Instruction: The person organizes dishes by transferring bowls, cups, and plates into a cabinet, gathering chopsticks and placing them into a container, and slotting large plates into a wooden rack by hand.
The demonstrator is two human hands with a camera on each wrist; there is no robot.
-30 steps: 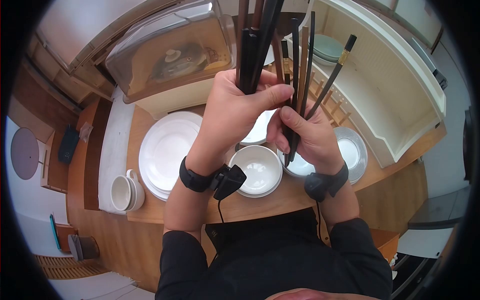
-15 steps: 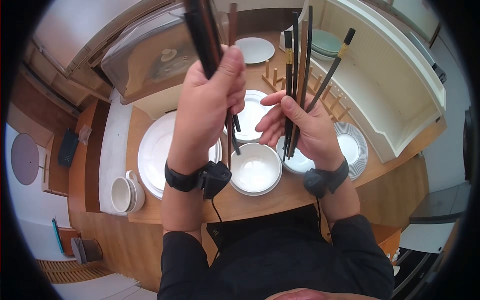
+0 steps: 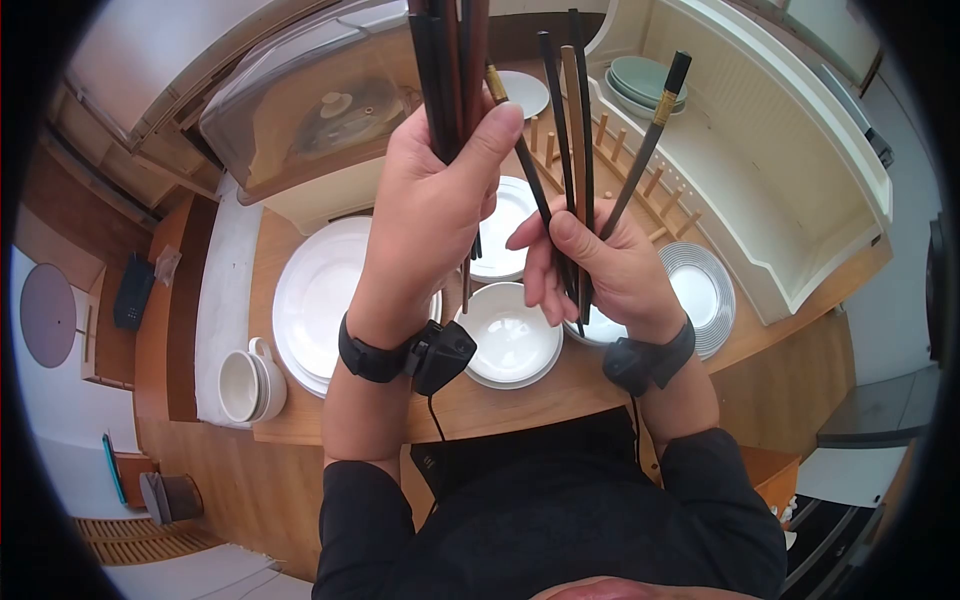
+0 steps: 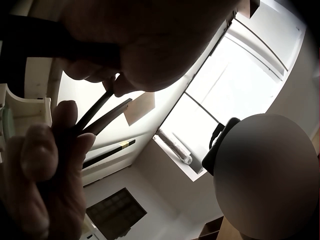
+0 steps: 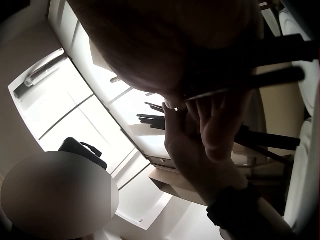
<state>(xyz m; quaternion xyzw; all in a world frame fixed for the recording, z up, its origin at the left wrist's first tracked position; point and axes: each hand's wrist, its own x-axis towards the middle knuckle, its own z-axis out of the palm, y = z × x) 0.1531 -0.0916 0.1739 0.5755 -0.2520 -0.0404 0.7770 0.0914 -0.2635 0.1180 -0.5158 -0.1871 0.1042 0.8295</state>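
In the head view my left hand (image 3: 425, 205) grips a thick bundle of black and brown chopsticks (image 3: 450, 90), their lower ends poking out beneath the fist. Close beside it, my right hand (image 3: 620, 270) holds several chopsticks (image 3: 575, 130) fanned out between thumb and fingers. One black chopstick with a gold band (image 3: 530, 165) slants from the right hand up to the left thumb, where its top overlaps the left fingers. Another gold-banded chopstick (image 3: 645, 145) leans right. Below the hands stands a white bowl (image 3: 512, 335) on the table. The right wrist view is dark, with chopstick ends (image 5: 275, 77) near the palm.
Large white plates (image 3: 300, 290) are stacked at left, near stacked cups (image 3: 240, 385). A wooden peg rack (image 3: 650, 205) and a ribbed-rim plate (image 3: 710, 290) lie to the right. Behind stands a cream cabinet (image 3: 760, 150) with green bowls (image 3: 645, 75), beside a clear lid (image 3: 290, 130).
My left hand parted from the right, swinging left with its bundle, then came back towards it. A gold-banded chopstick in the right hand, upright before, now tilts left to the left thumb.
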